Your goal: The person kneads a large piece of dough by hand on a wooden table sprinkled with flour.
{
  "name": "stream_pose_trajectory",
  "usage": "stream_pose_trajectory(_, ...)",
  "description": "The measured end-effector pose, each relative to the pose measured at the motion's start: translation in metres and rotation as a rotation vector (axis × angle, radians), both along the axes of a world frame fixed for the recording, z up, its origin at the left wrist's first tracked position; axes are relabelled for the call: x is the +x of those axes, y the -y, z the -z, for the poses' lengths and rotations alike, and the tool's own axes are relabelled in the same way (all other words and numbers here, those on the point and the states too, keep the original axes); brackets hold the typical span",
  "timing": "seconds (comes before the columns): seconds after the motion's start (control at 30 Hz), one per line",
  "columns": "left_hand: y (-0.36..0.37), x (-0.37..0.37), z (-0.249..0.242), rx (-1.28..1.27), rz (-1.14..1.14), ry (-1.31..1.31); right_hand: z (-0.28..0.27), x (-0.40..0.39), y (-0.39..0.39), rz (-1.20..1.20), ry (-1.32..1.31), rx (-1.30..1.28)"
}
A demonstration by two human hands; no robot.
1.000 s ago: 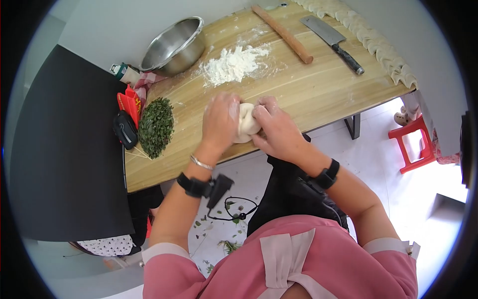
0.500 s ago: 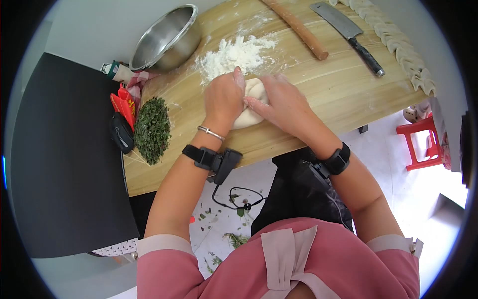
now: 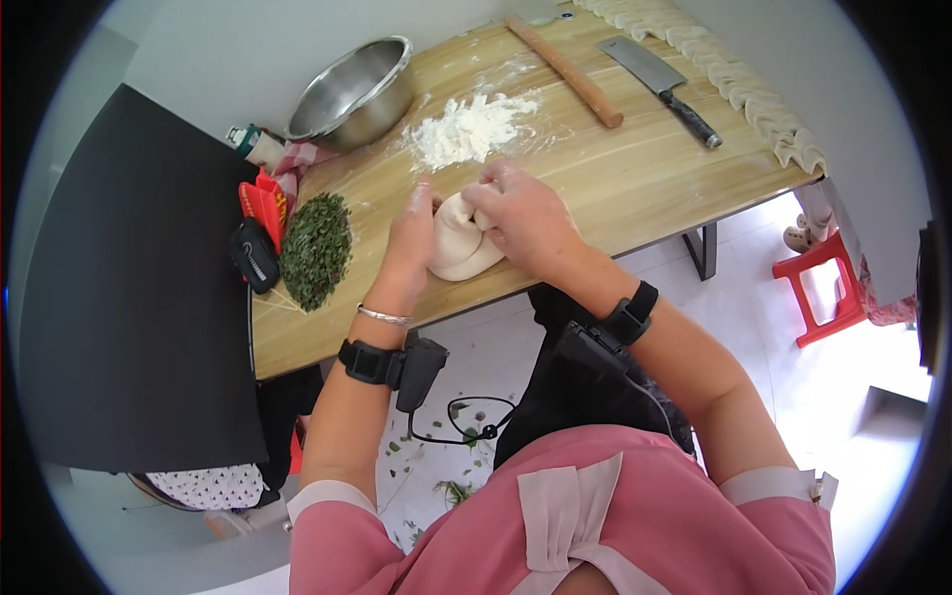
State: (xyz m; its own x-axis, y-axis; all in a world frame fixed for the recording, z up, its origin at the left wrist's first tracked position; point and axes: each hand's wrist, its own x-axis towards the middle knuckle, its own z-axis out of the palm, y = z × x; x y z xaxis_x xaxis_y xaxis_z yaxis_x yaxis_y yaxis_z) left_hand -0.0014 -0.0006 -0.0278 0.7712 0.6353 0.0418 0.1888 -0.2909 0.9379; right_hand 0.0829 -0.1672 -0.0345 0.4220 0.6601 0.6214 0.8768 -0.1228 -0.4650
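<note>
Between my hands, near the table's front edge, is a lump of pale dough [image 3: 458,250] with a fold and a small hollow in its top. My right hand [image 3: 528,218] is closed on the raised far edge of the dough, fingers curled over it. My left hand [image 3: 409,236] cups the dough's left side, its fingers partly hidden behind it. White flour dusts the fingers of both hands. Just beyond them, a patch of loose flour [image 3: 468,131] lies on the wooden table [image 3: 615,198].
A steel bowl [image 3: 362,114] stands at the back left, with chopped greens [image 3: 315,250] and a black case [image 3: 255,256] nearer. Farther right are a rolling pin [image 3: 565,71], a cleaver [image 3: 650,71] and a row of dumplings [image 3: 734,84]. A red stool [image 3: 818,288] stands on the floor.
My right hand has gone from pressing on the dough to gripping and lifting its edge into a fold. My left hand has shifted to the dough's left side. The whole view has moved slightly.
</note>
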Motion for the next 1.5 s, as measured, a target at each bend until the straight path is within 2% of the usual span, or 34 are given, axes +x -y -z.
stream_pose_trajectory(0.03, -0.001, -0.009, -0.008, -0.208, 0.007, -0.044, -0.004, -0.006, -0.003, -0.01, -0.007, 0.0)
stream_pose_trajectory(0.07, 0.001, -0.014, -0.011, -0.21, -0.004, -0.048, -0.008, -0.013, -0.007, -0.062, 0.136, -0.02)
stream_pose_trajectory(0.1, 0.003, -0.015, -0.014, -0.051, 0.029, 0.046, -0.013, -0.018, -0.011, -0.116, 0.283, -0.039)
stream_pose_trajectory(0.13, 0.006, -0.016, -0.017, 0.109, 0.064, 0.14, -0.017, -0.025, -0.014, -0.126, 0.283, -0.04)
stream_pose_trajectory(0.17, 0.009, -0.017, -0.02, 0.107, 0.055, 0.143, -0.02, -0.035, -0.014, -0.108, 0.388, -0.042)
stream_pose_trajectory(0.23, 0.017, -0.023, -0.021, 0.34, 0.158, 0.261, -0.016, -0.045, -0.013, -0.088, 0.493, -0.046)
stream_pose_trajectory(0.27, 0.017, -0.028, -0.017, 0.336, 0.159, 0.262, -0.01, -0.047, -0.013, -0.205, 0.277, 0.105)
stream_pose_trajectory(0.3, 0.017, -0.035, -0.012, 0.442, 0.163, 0.247, -0.007, -0.048, -0.012, -0.316, 0.057, 0.253)
stream_pose_trajectory(0.33, 0.015, -0.038, -0.006, 0.544, 0.165, 0.226, -0.003, -0.048, -0.009, -0.315, 0.051, 0.245)
stream_pose_trajectory(0.37, 0.012, -0.036, 0.0, 0.535, 0.167, 0.22, 0.002, -0.047, -0.005, -0.324, -0.113, 0.203)
stream_pose_trajectory(0.4, 0.01, -0.035, 0.003, 0.713, 0.19, 0.227, 0.002, -0.046, -0.003, -0.331, -0.279, 0.161)
stream_pose_trajectory(0.43, 0.009, -0.036, 0.007, 0.89, 0.211, 0.228, 0.003, -0.043, -0.002, -0.335, -0.293, 0.153)
stream_pose_trajectory(0.53, 0.004, -0.014, 0.011, 0.931, 0.103, 0.117, -0.005, -0.024, -0.006, -0.251, -0.196, 0.085)
stream_pose_trajectory(0.6, -0.007, 0.001, 0.009, 0.962, 0.106, 0.065, -0.012, -0.01, -0.01, -0.148, -0.118, -0.084)
stream_pose_trajectory(0.63, -0.013, 0.008, 0.009, 0.997, 0.114, 0.025, -0.01, -0.001, -0.013, -0.151, -0.119, -0.086)
stream_pose_trajectory(0.7, -0.023, 0.02, 0.01, 0.987, 0.121, 0.009, -0.006, 0.013, -0.016, -0.21, 0.022, -0.098)
stream_pose_trajectory(0.83, -0.044, 0.044, 0.01, 1.041, 0.094, -0.072, -0.004, 0.025, -0.03, -0.265, -0.108, -0.169)
stream_pose_trajectory(1.0, -0.045, 0.052, -0.005, 1.161, 0.032, -0.238, 0.003, 0.017, -0.044, -0.08, -0.109, -0.236)
stream_pose_trajectory(1.07, -0.04, 0.051, -0.018, 1.076, -0.028, -0.599, 0.001, 0.005, -0.039, -0.031, -0.063, -0.205)
stream_pose_trajectory(1.1, -0.045, 0.05, -0.016, 1.086, -0.031, -0.588, 0.004, -0.004, -0.035, 0.011, -0.049, -0.181)
stream_pose_trajectory(1.17, -0.066, 0.043, -0.001, 0.808, -0.04, -0.547, 0.013, -0.017, -0.031, 0.058, -0.018, -0.151)
stream_pose_trajectory(1.2, -0.068, 0.038, -0.004, 0.814, -0.041, -0.551, 0.014, -0.024, -0.028, 0.097, 0.011, -0.135)
stream_pose_trajectory(1.27, -0.071, 0.028, -0.004, 0.729, 0.041, -0.35, 0.018, -0.04, -0.022, 0.125, 0.083, -0.152)
stream_pose_trajectory(1.3, -0.061, 0.023, -0.013, 0.728, 0.038, -0.356, 0.019, -0.047, -0.019, 0.156, 0.159, -0.171)
stream_pose_trajectory(1.37, -0.024, 0.013, -0.048, 0.467, 0.024, -0.238, 0.017, -0.058, -0.01, 0.185, 0.249, -0.233)
stream_pose_trajectory(1.4, -0.007, 0.008, -0.055, 0.471, 0.024, -0.242, 0.015, -0.062, -0.006, 0.221, 0.343, -0.294)
stream_pose_trajectory(1.47, 0.029, -0.001, -0.056, 0.732, -0.005, -0.325, 0.013, -0.064, 0.004, 0.184, 0.358, -0.319)
stream_pose_trajectory(1.5, 0.043, -0.006, -0.045, 0.734, 0.004, -0.333, 0.014, -0.064, 0.01, 0.145, 0.377, -0.351)
